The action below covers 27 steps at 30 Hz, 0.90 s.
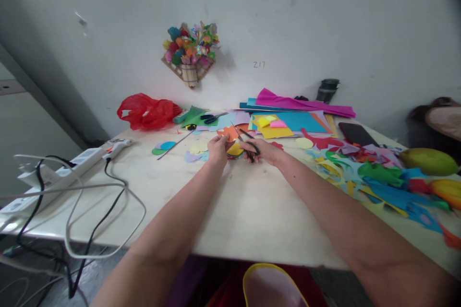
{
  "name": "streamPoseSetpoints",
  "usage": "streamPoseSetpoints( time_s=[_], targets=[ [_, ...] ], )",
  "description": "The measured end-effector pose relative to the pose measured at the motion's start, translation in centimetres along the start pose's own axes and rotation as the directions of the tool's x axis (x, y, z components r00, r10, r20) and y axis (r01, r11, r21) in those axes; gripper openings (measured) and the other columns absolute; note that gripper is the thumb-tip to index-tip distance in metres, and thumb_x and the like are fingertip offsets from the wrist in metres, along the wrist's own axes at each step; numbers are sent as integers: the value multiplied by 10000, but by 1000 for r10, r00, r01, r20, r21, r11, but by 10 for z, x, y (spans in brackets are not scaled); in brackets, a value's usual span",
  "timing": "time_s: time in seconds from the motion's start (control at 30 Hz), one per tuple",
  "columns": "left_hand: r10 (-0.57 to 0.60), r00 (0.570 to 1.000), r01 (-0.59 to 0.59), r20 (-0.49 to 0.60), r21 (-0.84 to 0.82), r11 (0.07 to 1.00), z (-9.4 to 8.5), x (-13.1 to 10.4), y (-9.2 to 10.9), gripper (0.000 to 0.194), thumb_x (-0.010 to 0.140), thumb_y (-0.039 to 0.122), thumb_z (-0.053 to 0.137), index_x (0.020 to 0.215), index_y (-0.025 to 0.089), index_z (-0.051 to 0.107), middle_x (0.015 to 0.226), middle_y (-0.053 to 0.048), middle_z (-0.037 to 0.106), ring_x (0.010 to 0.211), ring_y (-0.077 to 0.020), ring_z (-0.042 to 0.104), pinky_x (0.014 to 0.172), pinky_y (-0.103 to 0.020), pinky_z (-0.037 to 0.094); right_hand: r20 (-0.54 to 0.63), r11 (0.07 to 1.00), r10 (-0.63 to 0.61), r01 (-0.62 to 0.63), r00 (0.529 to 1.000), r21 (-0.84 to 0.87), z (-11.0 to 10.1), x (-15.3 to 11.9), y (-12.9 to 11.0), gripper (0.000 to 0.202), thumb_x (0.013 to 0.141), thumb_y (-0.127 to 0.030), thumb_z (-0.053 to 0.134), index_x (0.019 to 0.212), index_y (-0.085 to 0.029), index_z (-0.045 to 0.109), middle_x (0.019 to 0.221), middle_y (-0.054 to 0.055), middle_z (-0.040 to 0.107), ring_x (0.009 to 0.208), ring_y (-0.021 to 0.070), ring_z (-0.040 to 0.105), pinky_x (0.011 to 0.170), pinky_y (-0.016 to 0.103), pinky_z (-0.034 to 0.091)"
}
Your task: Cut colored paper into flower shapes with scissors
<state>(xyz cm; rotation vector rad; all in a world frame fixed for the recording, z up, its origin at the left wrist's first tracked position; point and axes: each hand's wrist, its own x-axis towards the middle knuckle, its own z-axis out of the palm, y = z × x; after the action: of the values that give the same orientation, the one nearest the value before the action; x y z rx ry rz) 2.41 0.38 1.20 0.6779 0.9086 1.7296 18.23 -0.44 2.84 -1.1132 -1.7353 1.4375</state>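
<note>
My left hand (218,148) pinches a piece of orange paper (227,133) with a scalloped edge above the middle of the table. In my right hand (265,150) is a pair of scissors (255,149) with black handles, fingers wrapped round the loops. The blades are apart and point forward, close to the right side of the orange paper. A yellow paper piece (235,149) shows between the two hands. Light yellow and pastel cut-outs (197,151) lie left of my left hand. A red cut-out (277,145) lies just behind my right wrist.
Paper scraps (382,172) cover the right side, near a phone (356,133) and a green mango-like fruit (428,161). Coloured sheets (306,122) are stacked at the back. A red plastic bag (147,111) sits back left. A power strip (57,177) with loose cables runs along the left.
</note>
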Motion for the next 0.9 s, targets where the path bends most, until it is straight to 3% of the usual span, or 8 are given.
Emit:
streamPoseSetpoints(
  time_s=[0.9],
  targets=[
    [17, 1000, -18, -17, -23, 1000, 1, -1, -1, 341, 646, 170, 804, 505, 156, 494, 532, 29, 536, 547, -85, 548, 772, -307, 547, -20, 1000, -8, 8, 1000, 4, 0, 4, 4, 270, 918, -381, 627, 751, -183, 549, 579, -16, 616, 437, 83, 567, 301, 152, 312]
  ],
)
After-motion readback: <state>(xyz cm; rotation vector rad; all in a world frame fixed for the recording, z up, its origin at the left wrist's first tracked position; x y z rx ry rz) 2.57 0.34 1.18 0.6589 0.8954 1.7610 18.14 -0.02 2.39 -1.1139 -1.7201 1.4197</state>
